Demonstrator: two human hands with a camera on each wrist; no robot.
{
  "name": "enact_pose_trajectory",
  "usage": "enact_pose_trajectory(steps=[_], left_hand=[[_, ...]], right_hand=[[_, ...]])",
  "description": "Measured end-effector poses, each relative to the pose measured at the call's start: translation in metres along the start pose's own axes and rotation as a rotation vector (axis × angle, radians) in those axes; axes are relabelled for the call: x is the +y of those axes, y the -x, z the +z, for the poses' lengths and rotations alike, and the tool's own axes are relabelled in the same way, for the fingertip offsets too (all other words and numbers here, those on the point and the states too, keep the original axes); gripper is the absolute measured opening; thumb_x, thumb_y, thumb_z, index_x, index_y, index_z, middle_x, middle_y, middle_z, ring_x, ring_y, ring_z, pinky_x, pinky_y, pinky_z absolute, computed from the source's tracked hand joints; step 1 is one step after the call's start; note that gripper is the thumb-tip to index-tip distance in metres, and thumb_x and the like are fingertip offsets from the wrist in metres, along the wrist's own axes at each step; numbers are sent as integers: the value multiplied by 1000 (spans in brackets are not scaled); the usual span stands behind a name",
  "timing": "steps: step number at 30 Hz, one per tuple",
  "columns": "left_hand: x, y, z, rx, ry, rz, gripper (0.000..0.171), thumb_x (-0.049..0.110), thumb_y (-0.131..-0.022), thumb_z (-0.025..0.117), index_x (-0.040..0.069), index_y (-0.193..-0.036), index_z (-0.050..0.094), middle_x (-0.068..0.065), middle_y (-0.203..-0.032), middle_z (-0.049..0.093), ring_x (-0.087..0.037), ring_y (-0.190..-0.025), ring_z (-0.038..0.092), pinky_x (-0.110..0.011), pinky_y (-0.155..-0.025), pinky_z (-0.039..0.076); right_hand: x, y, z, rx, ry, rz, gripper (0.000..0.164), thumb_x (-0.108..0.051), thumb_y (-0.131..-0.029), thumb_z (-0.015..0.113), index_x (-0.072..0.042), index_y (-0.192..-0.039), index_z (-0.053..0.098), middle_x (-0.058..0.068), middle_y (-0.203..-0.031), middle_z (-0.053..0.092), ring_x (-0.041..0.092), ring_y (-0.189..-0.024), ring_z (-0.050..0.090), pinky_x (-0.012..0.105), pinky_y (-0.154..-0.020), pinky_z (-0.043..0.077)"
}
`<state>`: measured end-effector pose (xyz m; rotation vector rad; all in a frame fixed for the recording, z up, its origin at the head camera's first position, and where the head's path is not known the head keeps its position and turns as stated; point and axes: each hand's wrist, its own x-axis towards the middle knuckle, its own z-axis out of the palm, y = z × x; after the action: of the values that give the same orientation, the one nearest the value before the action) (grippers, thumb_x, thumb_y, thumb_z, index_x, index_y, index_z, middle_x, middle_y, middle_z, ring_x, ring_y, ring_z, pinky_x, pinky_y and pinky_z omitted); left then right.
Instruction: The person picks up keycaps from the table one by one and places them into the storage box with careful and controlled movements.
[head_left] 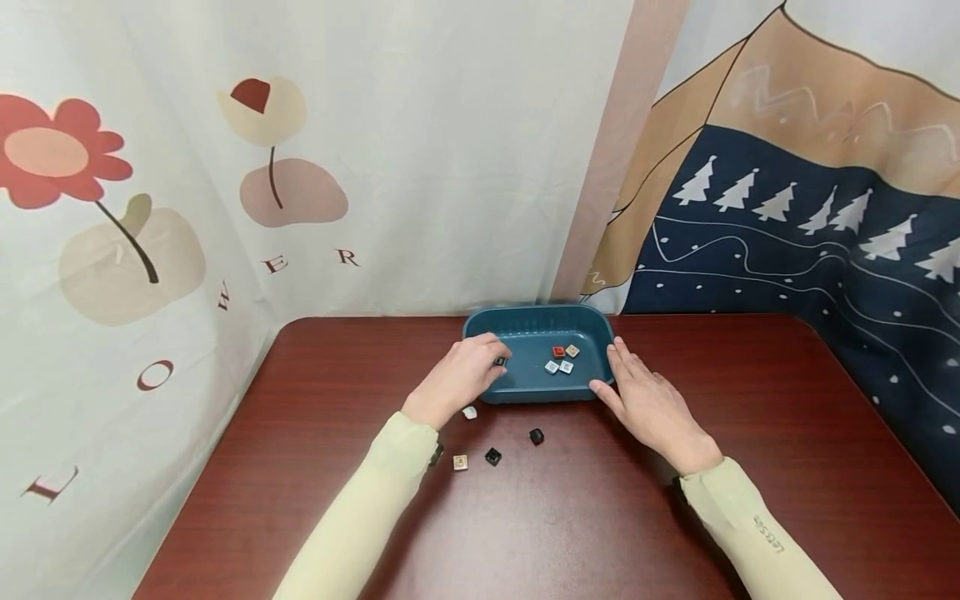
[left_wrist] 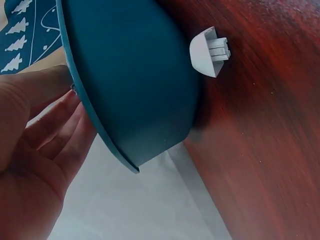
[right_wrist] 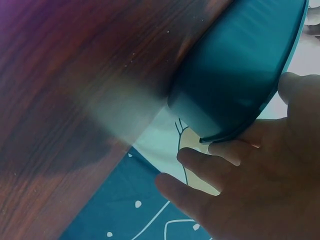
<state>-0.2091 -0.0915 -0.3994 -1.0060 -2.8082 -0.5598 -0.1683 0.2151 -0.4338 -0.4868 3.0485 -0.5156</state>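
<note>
Keycap (head_left: pixel 501 361) pinched in left hand (head_left: pixel 463 372)

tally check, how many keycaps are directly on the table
4: white keycap near tray, beige keycap by left sleeve, black keycap alongside, second black keycap farther right; more may be hidden.

Stands upright as an oblong teal tray (head_left: pixel 536 397). Holds, right of middle, red keycap (head_left: pixel 558 352), cream keycap (head_left: pixel 572 352), two white keycaps (head_left: pixel 566 367). Has a dark piece (head_left: pixel 500 362) pinched in left hand (head_left: pixel 463 373), tipped white keycap (left_wrist: pixel 203 54) just outside, beige keycap (head_left: pixel 461 462) and two black keycaps (head_left: pixel 492 457) farther out.
</note>
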Motion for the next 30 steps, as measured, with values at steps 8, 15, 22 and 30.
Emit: enact_pose_trajectory(steps=[8,15,22,30], left_hand=[[-2,-10,6,-62,-16,-35,25,8,-94,77,2,-118,75,-11,-115,69,-25,-107,67,-35,-92,56],[-6,-20,13,-119,-38,-82,24,8,-95,76,3,-119,76,-11,-117,70,-26,-109,67,-35,-93,56],[-10,-24,20,-137,-53,-104,23,8,-95,76,4,-118,76,-11,-116,71,-27,-111,67,-36,-95,55],[-12,-24,23,-103,-51,-108,29,11,-94,78,4,-122,75,-11,-117,70,-26,-111,67,-36,-93,56]], right_hand=[[0,0,-1,3,-2,7,79,-44,-107,54,5,-161,26,23,-169,20,46,-151,29,65,-114,33],[0,-1,0,6,-4,7,78,-43,-107,54,6,-160,26,23,-169,20,46,-150,29,65,-114,33],[1,-1,1,3,-3,11,78,-43,-107,55,6,-161,26,23,-169,20,46,-150,29,65,-113,33],[0,-2,0,-2,0,11,78,-44,-107,54,5,-161,26,23,-169,20,46,-150,30,65,-113,34]])
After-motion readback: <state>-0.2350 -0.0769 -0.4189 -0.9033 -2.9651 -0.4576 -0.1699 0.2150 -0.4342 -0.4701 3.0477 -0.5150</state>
